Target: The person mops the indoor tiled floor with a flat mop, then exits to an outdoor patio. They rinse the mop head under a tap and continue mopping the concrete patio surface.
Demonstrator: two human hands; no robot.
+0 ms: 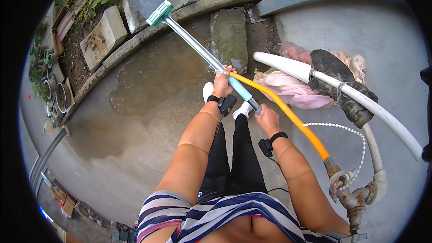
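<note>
A flat mop is held slantwise, its teal plastic head (160,13) and grey pad (143,0) raised at the upper left. My left hand (223,83) grips the shiny metal pole (194,44) near the light-blue sleeve (239,88). The clamped end of a yellow-orange hose (280,100) lies at the same hand, against the pole. Clear water seems to show at that end; the fingers partly hide it. My right hand (267,118) is closed round the grey lower end of the mop handle (254,104).
The hose runs to a rusty tap (341,179) on the right. Beside it, a white pipe (366,96) passes over pink cloth (293,89) and dark wrapping (337,81). Puddled water (155,71) covers concrete before my white shoes (208,91). A curved concrete kerb (141,38) borders soil, with stone blocks (104,37).
</note>
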